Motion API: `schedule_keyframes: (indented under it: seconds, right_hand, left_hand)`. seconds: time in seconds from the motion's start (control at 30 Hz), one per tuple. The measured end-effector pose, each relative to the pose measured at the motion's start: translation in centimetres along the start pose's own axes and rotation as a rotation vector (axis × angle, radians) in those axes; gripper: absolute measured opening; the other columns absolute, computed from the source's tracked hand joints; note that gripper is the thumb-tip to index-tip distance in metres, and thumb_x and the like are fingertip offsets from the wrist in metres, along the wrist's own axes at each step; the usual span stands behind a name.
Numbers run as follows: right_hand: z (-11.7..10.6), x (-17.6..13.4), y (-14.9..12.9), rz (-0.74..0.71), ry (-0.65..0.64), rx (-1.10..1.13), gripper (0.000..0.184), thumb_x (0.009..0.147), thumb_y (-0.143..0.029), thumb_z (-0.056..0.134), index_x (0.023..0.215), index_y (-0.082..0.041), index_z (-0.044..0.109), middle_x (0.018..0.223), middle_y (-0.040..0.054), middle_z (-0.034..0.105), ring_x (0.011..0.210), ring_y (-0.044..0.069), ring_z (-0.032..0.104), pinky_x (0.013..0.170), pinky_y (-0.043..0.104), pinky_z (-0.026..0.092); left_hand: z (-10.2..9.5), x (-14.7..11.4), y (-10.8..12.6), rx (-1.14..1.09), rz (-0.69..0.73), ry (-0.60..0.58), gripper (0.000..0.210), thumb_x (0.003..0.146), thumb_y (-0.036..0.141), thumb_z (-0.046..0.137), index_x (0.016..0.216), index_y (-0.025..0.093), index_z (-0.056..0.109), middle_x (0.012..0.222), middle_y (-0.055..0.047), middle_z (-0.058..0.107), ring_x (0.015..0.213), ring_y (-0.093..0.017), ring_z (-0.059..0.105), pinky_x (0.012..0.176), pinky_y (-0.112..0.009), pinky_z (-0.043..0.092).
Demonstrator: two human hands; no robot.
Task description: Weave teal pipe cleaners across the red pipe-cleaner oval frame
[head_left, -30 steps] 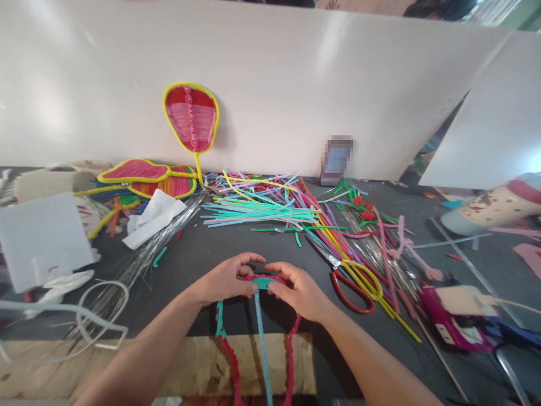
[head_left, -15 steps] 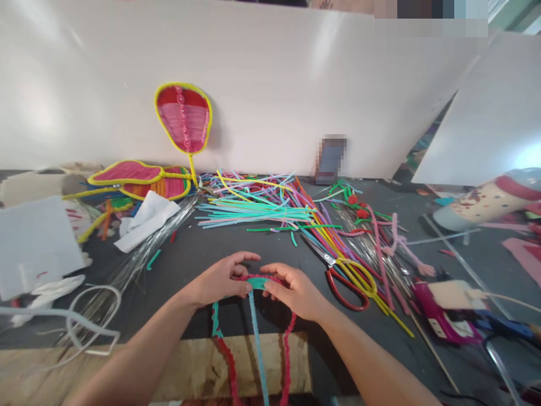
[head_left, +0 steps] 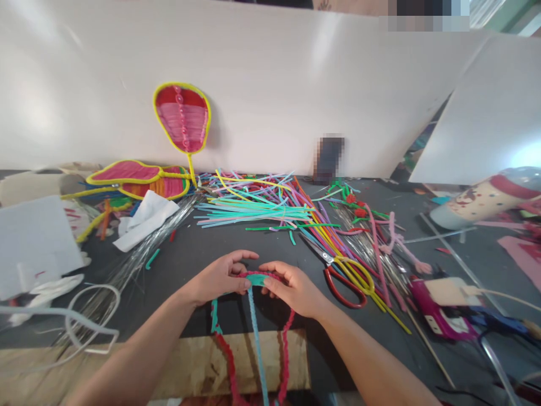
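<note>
My left hand (head_left: 220, 277) and my right hand (head_left: 292, 287) meet over the dark table, both pinching the top of a pipe-cleaner loop (head_left: 255, 279). The loop is red with teal wound round its top and left side. A light blue stem (head_left: 256, 338) hangs down its middle towards me, over a wooden board (head_left: 192, 363). Just beyond my hands lies a big pile of coloured pipe cleaners (head_left: 270, 208).
Red-handled scissors (head_left: 343, 279) lie right of my right hand, a pink glue gun (head_left: 435, 313) farther right. A finished red-and-yellow fan (head_left: 182, 119) leans on the white wall; another lies flat (head_left: 139, 177). White foam (head_left: 34, 242), tissue (head_left: 146, 220) and wire loops (head_left: 84, 321) sit left.
My hands stay pinched on the loop's top with only small finger shifts. The view has drifted slightly to the right.
</note>
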State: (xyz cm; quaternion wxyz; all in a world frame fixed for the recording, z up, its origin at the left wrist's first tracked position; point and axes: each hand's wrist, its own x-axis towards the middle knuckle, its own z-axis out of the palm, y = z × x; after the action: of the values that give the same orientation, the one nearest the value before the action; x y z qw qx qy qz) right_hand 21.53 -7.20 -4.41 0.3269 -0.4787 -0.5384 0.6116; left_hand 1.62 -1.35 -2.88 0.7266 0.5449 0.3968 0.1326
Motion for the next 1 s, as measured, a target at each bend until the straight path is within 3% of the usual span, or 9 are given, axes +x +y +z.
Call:
schedule_keyframes:
  seconds: [0.83,1.0]
  right_hand:
    - [-0.1,0.0,0.3,0.036,-0.050,0.001,0.034,0.086,-0.038,0.051,0.109,-0.015,0.057,0.077,0.0035,0.066,0.065,0.011,0.058,0.063,0.024,0.048]
    - [-0.1,0.0,0.3,0.034,-0.046,0.015,0.037,0.086,-0.042,0.050,0.110,-0.015,0.057,0.077,0.0038,0.066,0.065,0.011,0.059,0.063,0.025,0.048]
  left_hand:
    - [0.0,0.1,-1.2,0.070,0.101,-0.048,0.064,0.074,0.027,0.065,0.129,0.019,0.036,0.069,0.004,0.058,0.061,-0.011,0.058,0.059,-0.022,0.043]
    - [0.1,0.1,-0.9,0.070,0.089,-0.028,0.056,0.079,0.032,0.059,0.128,0.016,0.038,0.069,0.003,0.058,0.063,-0.012,0.058,0.063,-0.025,0.044]
